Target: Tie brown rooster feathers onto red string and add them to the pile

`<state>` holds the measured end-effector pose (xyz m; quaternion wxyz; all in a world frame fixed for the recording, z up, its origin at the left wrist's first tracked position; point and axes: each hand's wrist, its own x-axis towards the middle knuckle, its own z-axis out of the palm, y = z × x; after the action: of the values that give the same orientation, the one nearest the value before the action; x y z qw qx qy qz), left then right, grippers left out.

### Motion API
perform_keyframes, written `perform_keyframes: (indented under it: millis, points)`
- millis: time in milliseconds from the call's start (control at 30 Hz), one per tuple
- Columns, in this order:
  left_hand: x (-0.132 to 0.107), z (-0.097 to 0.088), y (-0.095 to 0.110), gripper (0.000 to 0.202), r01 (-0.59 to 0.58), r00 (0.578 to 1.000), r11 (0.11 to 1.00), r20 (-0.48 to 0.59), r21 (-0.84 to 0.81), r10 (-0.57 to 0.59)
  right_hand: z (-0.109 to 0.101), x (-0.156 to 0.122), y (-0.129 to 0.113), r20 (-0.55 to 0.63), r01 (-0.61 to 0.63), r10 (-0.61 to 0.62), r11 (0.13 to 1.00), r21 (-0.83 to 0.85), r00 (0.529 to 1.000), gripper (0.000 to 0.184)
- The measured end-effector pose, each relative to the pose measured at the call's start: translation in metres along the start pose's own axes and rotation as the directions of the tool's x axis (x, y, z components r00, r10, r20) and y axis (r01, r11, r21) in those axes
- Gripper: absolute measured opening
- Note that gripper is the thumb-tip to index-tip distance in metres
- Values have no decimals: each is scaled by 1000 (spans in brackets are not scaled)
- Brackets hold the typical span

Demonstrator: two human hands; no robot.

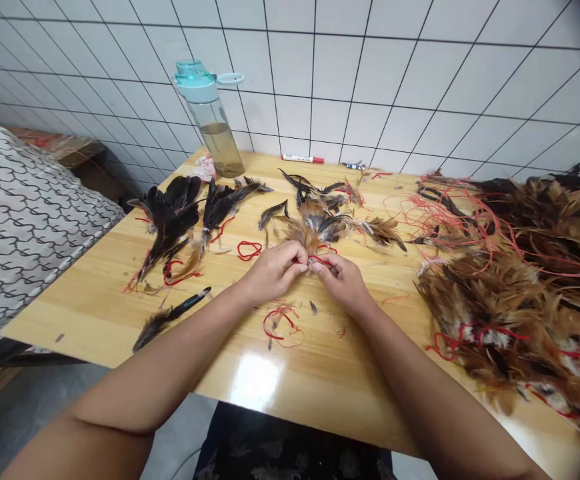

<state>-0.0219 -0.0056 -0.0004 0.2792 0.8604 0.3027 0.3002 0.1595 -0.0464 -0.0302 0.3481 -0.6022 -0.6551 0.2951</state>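
Note:
My left hand (273, 270) and my right hand (341, 280) meet at the middle of the wooden table (95, 313), fingers pinched together. Between them runs a red string (320, 259) wound round the quill end of a small bundle of brown feathers (315, 230). Both hands grip that string and bundle. The feathers fan away from me toward the wall. Loose scraps of red string (281, 323) lie on the table just under my wrists.
Dark tied feather bundles (177, 213) lie at the left, a single dark feather (170, 319) near the front edge. A large heap of brown feathers with red strings (520, 280) fills the right side. A water bottle (213, 120) and red marker (303, 159) stand by the tiled wall.

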Motion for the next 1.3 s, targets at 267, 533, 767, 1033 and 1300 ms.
perform_keyframes:
  millis: [267,533,767,1033,1300]
  points:
    - [1,0,3,11,-168,985,984,39,52,166,-1,4,5,37,35,-36,999,37,999,19]
    - [0,4,4,9,-175,985,984,-2,25,175,1,3,8,4,105,-105,994,23,994,18]
    - [-2,10,2,9,-228,971,973,-69,30,230,4,1,11,-31,82,-82,997,-2,996,15]
    - [-3,13,7,8,-244,963,969,-111,32,246,3,-1,15,-11,139,-138,989,56,990,18]
    - [-4,15,9,7,-276,948,959,-146,65,282,3,-3,14,-89,116,-112,992,40,990,19]
